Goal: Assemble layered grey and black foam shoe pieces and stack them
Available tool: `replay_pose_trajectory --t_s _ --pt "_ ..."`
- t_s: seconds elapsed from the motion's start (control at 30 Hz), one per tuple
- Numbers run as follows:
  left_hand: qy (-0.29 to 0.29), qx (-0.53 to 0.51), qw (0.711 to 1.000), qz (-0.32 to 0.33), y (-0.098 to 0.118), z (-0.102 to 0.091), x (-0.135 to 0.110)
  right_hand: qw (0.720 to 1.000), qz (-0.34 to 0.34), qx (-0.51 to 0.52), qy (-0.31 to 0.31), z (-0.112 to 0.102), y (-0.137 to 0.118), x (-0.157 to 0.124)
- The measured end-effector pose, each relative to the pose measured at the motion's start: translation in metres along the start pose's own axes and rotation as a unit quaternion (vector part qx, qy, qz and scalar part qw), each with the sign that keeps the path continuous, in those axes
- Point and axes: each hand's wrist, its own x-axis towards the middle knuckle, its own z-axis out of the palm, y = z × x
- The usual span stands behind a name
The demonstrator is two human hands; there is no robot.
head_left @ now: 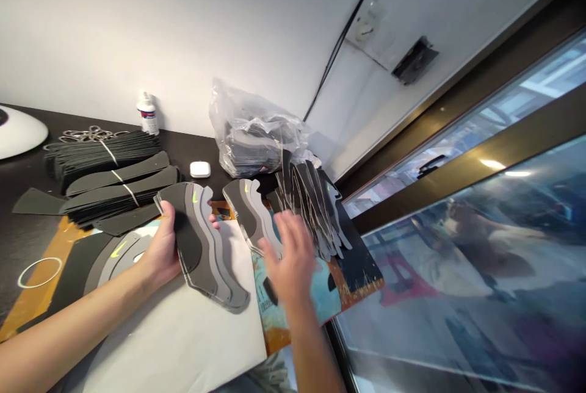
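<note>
**Basically no words to read here, just swooshes**
Neon yellow Nike swoosh (195,198) on the gray shoe upper piece (204,252) in the left hand (160,243), another on the next gray piece (245,213), a third on the piece at far left (107,268). White bottle (147,115) has a red-and-blue label, too small to read.

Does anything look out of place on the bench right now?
Yes: the fanned stack of grey-and-black shoe panels beside the right hand stands leaning on edge, while the black panels nearby lie flat in tied bundles.
</note>
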Motion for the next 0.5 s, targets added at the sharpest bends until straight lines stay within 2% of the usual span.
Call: replay_pose_trajectory --t_s 0.07,0.1,0.2,0.3,0.5 --pt "0.019 0.011 1.0 -0.012 0.0 0.0 0.001 0.991 0.093 -0.069 0.07 -0.014 0.041 0.02" --pt "0.023 0.015 1.0 -0.015 0.0 0.0 0.002 0.985 0.119 -0.089 0.082 -0.02 0.06 0.027" --pt "0.006 0.039 0.999 -0.005 0.0 0.0 0.003 0.982 0.17 -0.068 0.043 -0.025 0.099 0.039" --pt "-0.023 0.064 0.997 0.027 0.001 0.0 0.002 0.979 0.202 0.022 0.014 -0.022 0.113 0.041" --pt "-0.041 0.029 0.999 0.011 -0.002 -0.01 0.01 0.951 0.288 0.104 0.044 -0.02 0.124 0.053"
